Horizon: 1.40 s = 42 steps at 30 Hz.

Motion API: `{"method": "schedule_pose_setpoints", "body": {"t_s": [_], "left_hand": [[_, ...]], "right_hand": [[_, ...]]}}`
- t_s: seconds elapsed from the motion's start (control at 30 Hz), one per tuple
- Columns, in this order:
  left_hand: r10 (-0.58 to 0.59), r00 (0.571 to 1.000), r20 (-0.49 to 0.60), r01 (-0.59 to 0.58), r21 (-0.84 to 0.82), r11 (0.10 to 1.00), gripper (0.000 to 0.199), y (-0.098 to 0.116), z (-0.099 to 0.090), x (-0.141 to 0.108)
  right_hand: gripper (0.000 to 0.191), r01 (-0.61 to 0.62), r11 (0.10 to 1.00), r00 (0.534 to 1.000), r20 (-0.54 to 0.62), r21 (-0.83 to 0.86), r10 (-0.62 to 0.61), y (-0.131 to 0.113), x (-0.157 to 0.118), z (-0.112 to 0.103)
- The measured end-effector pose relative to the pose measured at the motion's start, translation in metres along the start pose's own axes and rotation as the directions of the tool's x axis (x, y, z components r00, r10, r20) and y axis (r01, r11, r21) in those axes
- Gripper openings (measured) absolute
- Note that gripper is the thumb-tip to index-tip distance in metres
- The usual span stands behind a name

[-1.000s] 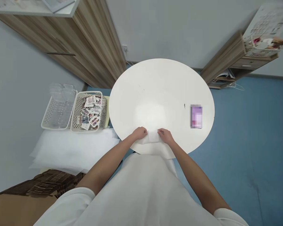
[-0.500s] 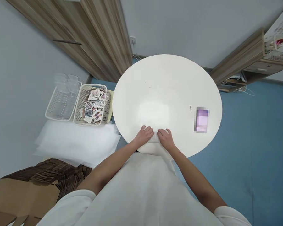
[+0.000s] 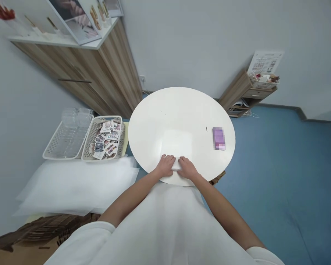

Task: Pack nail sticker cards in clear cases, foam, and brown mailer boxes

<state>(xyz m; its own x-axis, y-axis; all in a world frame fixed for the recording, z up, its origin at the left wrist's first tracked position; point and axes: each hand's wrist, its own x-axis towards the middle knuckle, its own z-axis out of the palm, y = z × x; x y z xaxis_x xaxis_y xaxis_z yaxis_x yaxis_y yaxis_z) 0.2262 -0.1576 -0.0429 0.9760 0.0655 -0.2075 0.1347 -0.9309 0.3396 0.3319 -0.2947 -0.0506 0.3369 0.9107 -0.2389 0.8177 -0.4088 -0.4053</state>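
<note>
Near the front edge of the round white table (image 3: 182,106), my left hand (image 3: 166,165) and my right hand (image 3: 187,168) grip a small white packet (image 3: 177,164) from either side. The fingers of both hands are curled over its ends, thumbs toward me. Only the packet's middle shows between them, so its contents cannot be made out; it looks like something wrapped in white foam sheet.
To the right on the table lies a blurred purple box (image 3: 219,138). At left stand a basket of carded nail sets (image 3: 103,140) and a basket of clear plastic trays (image 3: 67,141). White foam sheets (image 3: 79,180) and brown cardboard (image 3: 38,235) lie nearer me.
The view has tilted upward, bringing the cabinet top into sight. My hands have closed more around the white packet, and the loose white sheet that hung toward me no longer shows.
</note>
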Motion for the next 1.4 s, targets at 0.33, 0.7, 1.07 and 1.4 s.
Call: {"method": "schedule_pose_setpoints", "body": {"t_s": [0.33,0.7,1.07,1.4], "left_hand": [[0.055,0.978,0.201,-0.015,-0.196,0.981,0.038,0.0,-0.014,-0.016],[-0.093,0.968,0.233,0.222,-0.622,0.751,0.031,-0.036,-0.028,0.011],[-0.351,0.898,0.264,0.426,-0.72,0.547,0.023,-0.062,-0.018,0.006],[-0.566,0.818,-0.101,0.471,-0.447,0.761,0.03,-0.042,-0.012,0.008]], "right_hand": [[0.033,-0.216,0.953,0.976,0.071,0.214,0.205,-0.018,-0.035,-0.002],[0.03,-0.278,0.901,0.955,0.198,0.334,0.221,0.004,0.001,-0.035],[0.024,-0.351,0.784,0.935,0.153,0.513,0.319,0.032,0.006,-0.019],[0.04,-0.434,0.797,0.862,-0.066,0.419,0.503,0.03,-0.012,0.001]]}}
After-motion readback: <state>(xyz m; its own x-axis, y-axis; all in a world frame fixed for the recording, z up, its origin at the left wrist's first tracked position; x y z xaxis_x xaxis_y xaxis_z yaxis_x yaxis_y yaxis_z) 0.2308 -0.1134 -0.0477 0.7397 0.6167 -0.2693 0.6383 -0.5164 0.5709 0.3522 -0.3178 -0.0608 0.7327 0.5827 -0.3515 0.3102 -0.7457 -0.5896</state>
